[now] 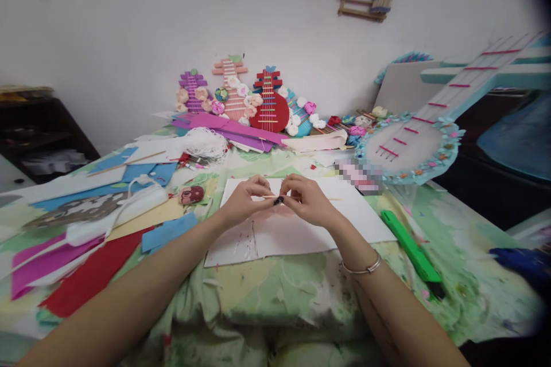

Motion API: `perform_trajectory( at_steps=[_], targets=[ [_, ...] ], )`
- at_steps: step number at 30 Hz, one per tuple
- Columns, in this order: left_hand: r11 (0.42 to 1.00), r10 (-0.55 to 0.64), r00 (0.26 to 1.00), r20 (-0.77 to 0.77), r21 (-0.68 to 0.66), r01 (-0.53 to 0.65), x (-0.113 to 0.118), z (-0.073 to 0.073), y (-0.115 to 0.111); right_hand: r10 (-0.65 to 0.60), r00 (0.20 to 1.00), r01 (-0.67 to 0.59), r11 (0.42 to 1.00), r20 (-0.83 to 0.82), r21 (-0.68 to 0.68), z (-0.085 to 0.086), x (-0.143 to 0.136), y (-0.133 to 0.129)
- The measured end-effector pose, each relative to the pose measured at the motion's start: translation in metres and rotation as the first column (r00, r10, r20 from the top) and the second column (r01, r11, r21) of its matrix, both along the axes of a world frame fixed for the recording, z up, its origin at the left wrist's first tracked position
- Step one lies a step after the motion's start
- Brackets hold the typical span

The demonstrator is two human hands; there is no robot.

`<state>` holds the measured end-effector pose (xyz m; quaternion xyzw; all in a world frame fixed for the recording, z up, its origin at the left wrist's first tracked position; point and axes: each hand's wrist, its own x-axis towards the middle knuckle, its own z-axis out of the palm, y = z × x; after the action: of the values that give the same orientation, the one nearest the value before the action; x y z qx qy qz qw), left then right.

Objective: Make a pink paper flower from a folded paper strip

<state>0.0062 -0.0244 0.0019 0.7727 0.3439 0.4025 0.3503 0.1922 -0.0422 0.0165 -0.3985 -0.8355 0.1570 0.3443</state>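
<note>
Both hands meet over a white sheet (301,238) on the table. Between the fingertips of my left hand (249,199) and my right hand (307,198) lies a thin wooden stick (334,199), roughly level, its right end showing past the right hand. The fingers of each hand are pinched closed on it. Something small and dark (279,200) shows at the fingertips; I cannot make out what it is. Dark streaks mark the sheet's lower left. A silver bangle (364,269) circles the right wrist.
A green utility knife (411,252) lies to the right. Paper lute models (270,109) stand against the wall, and a larger pale-blue one (413,146) leans at right. Red paper (97,272), blue paper (170,233) and white string (204,144) lie at left, near a phone (359,178) opposite.
</note>
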Motion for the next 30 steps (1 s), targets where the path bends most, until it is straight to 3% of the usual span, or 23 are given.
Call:
perform_trajectory(
  at_steps=[3,10,16,22,30],
  targets=[
    [1.0,0.004,1.0,0.017,-0.022,-0.004,-0.0005,-0.0027,0.0018,-0.009,1.0,0.009,1.0,0.013,-0.013,-0.0002,-0.0002,0.0],
    [0.986,0.144,0.958,0.247,0.043,-0.159,-0.003,-0.0004,0.0019,-0.064,0.997,0.065,0.998,-0.036,0.024,0.0018,0.0007,0.0013],
    [0.995,0.103,0.979,0.174,-0.009,-0.104,-0.0037,-0.0006,0.001,-0.077,0.995,0.079,0.997,-0.06,0.025,0.0,0.0015,0.0026],
    [0.994,0.038,0.973,0.228,-0.112,-0.012,0.0023,-0.0007,-0.0019,-0.078,0.995,0.078,0.997,-0.055,-0.005,-0.001,0.0006,0.0027],
    [0.926,-0.029,0.947,0.321,-0.348,0.146,0.0034,-0.0011,-0.0052,-0.069,0.996,0.067,0.997,-0.054,-0.026,-0.0006,-0.0026,0.0001]
  ],
)
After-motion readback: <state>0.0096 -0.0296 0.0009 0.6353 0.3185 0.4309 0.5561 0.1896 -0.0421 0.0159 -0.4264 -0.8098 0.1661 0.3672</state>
